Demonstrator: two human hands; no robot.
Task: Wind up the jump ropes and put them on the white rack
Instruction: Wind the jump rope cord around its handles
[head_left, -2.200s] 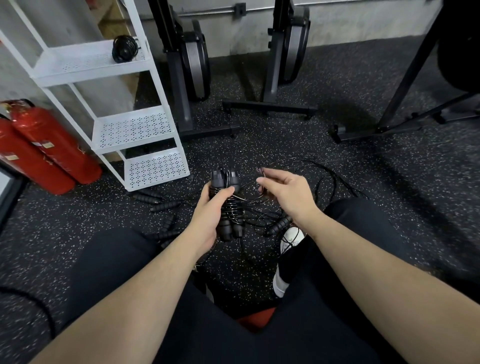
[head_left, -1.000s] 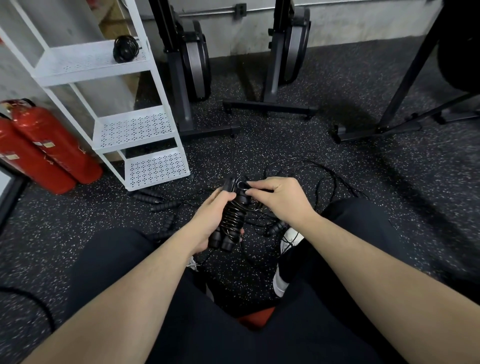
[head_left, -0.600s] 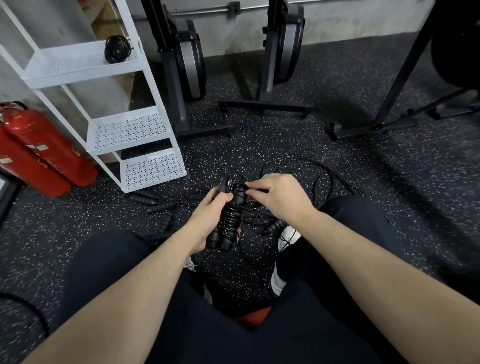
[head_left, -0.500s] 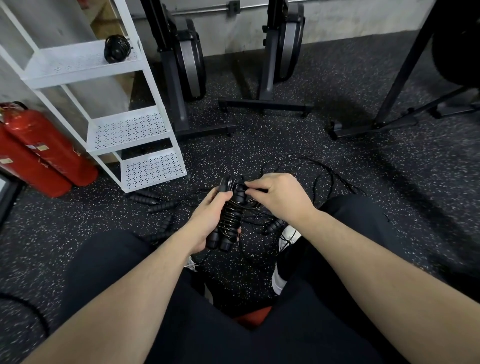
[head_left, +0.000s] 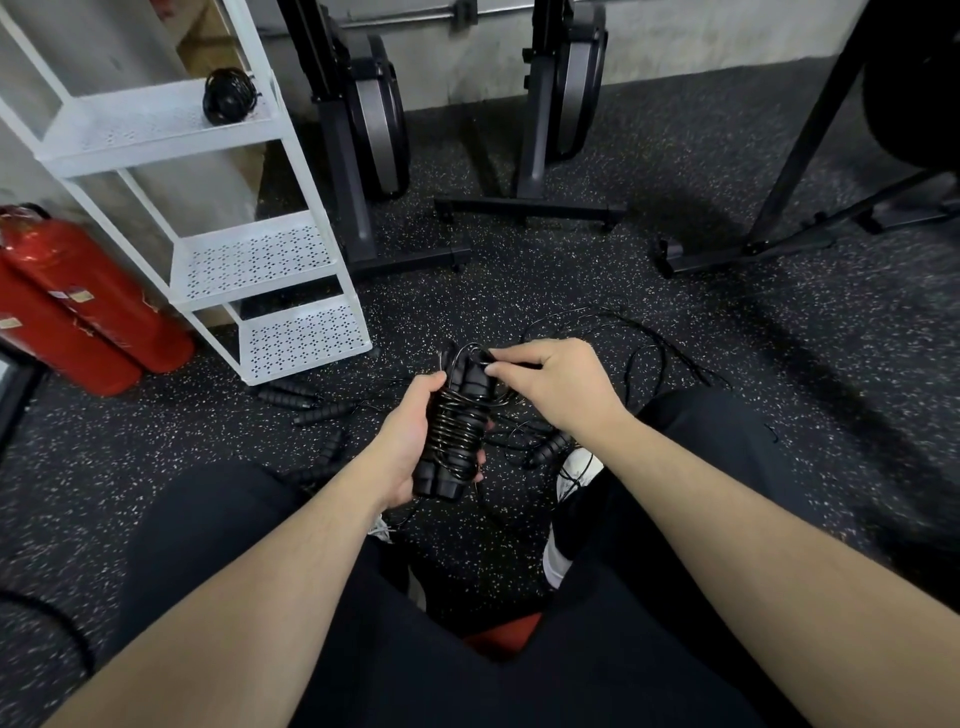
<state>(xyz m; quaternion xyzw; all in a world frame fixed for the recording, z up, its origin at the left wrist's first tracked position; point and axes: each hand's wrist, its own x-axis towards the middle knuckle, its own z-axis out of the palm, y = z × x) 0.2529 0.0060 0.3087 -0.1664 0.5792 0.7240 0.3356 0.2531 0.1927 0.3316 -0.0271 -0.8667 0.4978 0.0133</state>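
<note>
The floor (head_left: 675, 364) was dark and speckled. Big black gym machines (head_left: 374, 130) stood at the far wall. A white rack (head_left: 291, 260) with three shelves stood to the left. One wound-up rope (head_left: 228, 96) sat on its top shelf, near the right edge. Two red fire tanks (head_left: 88, 306) leaned just beside the rack on its left.

The person sat with legs in black pants (head_left: 218, 530) and white shoes (head_left: 574, 467) on the floor.

Loose ropes (head_left: 644, 353) lay in a black tangle on the floor in front of the knees. Some of their handles (head_left: 317, 410) lay near the foot of the rack.

The left hand (head_left: 408, 441) was held above the floor between the knees. Its fingers were curled round a rope bundle (head_left: 454, 431). The bundle was two black handles side by side, standing nearly upright, with thin black rope wrapped round them many times.

The right hand (head_left: 556, 384) was at the top of the bundle. Its thumb and first finger pinched the rope end (head_left: 485, 358) there, right against the handle tops.
</note>
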